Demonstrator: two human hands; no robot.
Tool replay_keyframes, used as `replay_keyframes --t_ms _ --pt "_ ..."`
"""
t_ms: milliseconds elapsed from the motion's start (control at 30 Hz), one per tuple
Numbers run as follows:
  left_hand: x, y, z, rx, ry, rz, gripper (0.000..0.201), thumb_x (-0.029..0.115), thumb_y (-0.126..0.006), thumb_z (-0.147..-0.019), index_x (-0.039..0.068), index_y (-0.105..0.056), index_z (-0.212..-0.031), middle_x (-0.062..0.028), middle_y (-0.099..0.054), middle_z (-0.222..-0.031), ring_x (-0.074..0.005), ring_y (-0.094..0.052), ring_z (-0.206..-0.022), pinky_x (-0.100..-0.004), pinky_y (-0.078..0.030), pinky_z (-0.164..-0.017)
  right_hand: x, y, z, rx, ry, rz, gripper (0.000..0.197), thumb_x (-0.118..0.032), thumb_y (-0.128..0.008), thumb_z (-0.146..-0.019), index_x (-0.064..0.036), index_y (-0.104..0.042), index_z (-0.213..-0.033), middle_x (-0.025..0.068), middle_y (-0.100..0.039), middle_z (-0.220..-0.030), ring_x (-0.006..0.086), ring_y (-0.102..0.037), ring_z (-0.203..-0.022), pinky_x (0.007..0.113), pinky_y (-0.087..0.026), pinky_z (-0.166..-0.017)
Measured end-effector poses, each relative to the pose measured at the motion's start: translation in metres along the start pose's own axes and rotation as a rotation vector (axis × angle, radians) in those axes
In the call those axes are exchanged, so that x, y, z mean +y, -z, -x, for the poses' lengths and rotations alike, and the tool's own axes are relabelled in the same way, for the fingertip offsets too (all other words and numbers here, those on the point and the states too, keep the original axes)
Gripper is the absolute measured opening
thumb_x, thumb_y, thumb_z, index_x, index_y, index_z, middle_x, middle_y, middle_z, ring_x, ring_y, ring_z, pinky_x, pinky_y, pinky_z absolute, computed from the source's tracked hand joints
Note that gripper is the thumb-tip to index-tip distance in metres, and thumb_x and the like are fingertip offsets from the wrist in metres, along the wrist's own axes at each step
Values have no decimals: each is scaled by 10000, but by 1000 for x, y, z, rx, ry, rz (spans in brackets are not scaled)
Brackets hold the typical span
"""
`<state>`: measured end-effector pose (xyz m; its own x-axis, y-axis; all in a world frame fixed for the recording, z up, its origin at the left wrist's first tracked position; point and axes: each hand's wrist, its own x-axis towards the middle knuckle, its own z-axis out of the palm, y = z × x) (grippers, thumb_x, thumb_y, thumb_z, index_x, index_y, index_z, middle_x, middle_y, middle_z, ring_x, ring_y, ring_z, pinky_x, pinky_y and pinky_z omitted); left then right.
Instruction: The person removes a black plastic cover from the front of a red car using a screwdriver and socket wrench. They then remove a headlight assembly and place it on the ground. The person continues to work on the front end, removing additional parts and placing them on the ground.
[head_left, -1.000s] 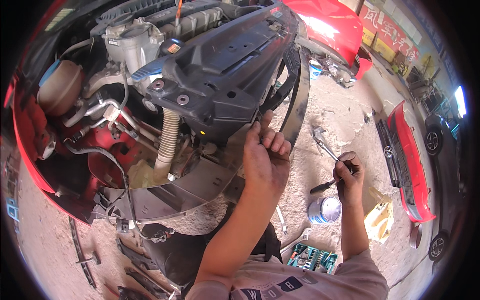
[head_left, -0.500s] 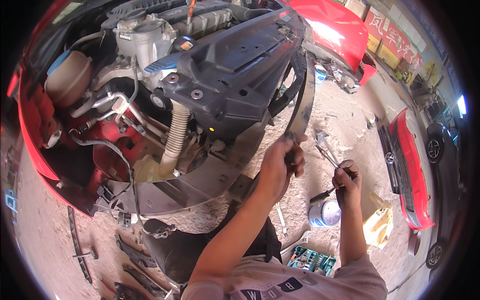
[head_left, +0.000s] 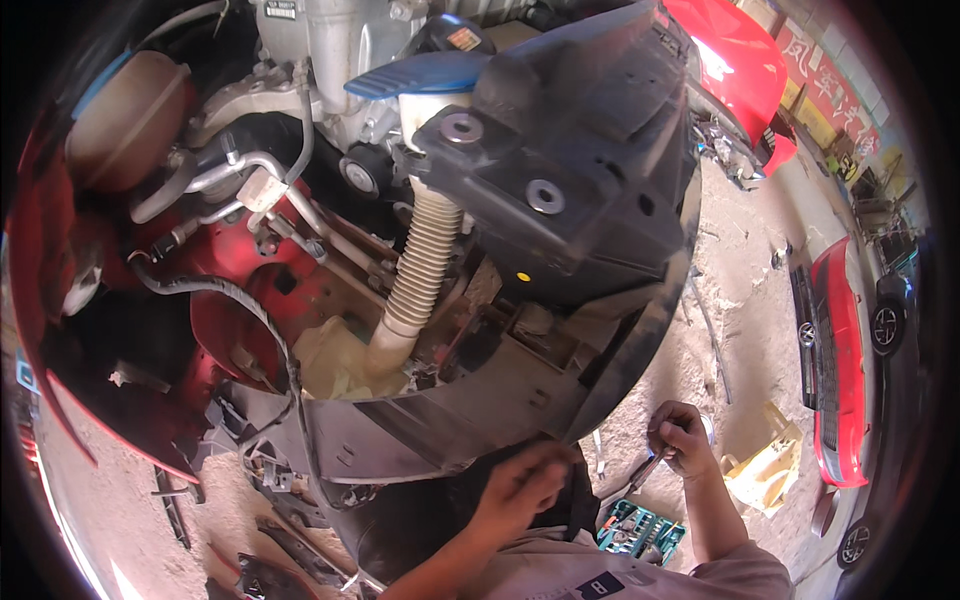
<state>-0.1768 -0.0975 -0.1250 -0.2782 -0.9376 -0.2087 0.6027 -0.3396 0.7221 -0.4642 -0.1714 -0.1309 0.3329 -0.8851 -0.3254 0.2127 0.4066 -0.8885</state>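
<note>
My left hand [head_left: 525, 487] is low in the middle, near the front edge of the red car's opened front end. Its fingers are curled and slightly blurred; what they hold, if anything, I cannot make out. To its right, my right hand [head_left: 682, 440] is closed round a slim dark tool [head_left: 644, 472] that points down and to the left; its exact kind is not clear. Ahead of both hands curves the dark lower bumper panel [head_left: 440, 430]. Above it are a ribbed beige hose [head_left: 424, 265] and a black plastic cover [head_left: 590, 150] with two metal-ringed holes.
An open green socket set [head_left: 640, 530] lies on the floor below my right hand. A yellowish bag [head_left: 768, 465] is to its right. A red bumper [head_left: 840, 365] stands farther right. Loose black car parts [head_left: 290, 545] lie at lower left. A dark cable [head_left: 285, 345] hangs from the engine bay.
The view has shifted toward the engine bay, which looks larger. Both hands are lower in the picture; my left hand has drawn back from the black cover's right edge toward me.
</note>
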Motion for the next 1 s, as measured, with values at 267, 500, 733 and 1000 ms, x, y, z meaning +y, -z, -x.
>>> replay_keyframes --t_ms 267,500,733,1000 --pt "-7 43 25 496 -278 -72 492 466 -738 -872 58 -524 -1046 -2 -487 -736 -94 -433 -590 -240 -317 -473 21 -16 -36 -2 -106 147 262 -178 -790 -812 70 -715 -843 42 -582 -576 73 -479 -490 228 -313 -462" --pt "-41 60 32 579 -401 -301 364 322 -747 -899 55 -553 -1054 -31 -617 -839 -115 -548 -666 -260 -422 -527 25 -13 -40 26 -120 45 262 -151 -822 -790 84 -707 -775 121 -621 -592 152 -525 -459 271 -372 -438" --pt "-20 55 37 518 -321 -270 215 170 -714 -912 11 -635 -1035 -42 -671 -950 -152 -610 -825 -296 -484 -732 28 -17 -42 -3 -74 -37 299 -163 -820 -807 113 -706 -798 94 -593 -558 117 -464 -432 264 -314 -423" --pt "-18 53 30 456 -301 -143 183 140 -667 -946 -6 -649 -1056 -41 -645 -978 -127 -578 -887 -285 -473 -788 18 -33 -34 32 -151 -55 191 -105 -725 -886 79 -684 -859 17 -511 -554 64 -405 -457 224 -274 -430"
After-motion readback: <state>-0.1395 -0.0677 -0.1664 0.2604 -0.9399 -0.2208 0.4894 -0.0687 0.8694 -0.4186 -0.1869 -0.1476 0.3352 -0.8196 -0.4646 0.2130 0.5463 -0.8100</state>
